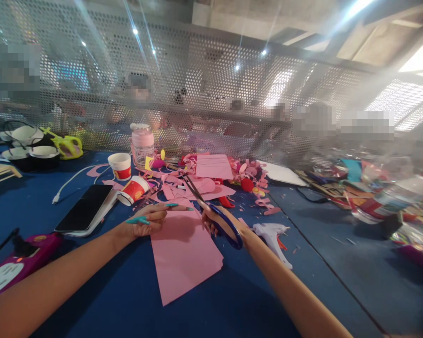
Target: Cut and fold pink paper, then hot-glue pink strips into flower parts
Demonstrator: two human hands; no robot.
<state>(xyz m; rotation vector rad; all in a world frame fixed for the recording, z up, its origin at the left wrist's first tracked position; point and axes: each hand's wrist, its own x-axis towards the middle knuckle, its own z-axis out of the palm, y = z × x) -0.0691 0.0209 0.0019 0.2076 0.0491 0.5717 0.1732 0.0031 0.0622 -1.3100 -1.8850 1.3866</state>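
On the blue surface [127,300] before me, pink paper sheet [183,256] flat between my hands, my left hand [145,223] curled, pinching its top edge, my right hand [215,224] closed in blue-handled scissors [205,203] at its top right corner, blades parted, glue gun [273,234] beside.

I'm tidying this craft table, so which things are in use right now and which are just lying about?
In use: pink sheet, held at its edge by the left hand; blue-handled scissors in the right hand.
Lying about: phone, upright paper cup, tipped paper cup, glue gun, pink jar, pink scraps.
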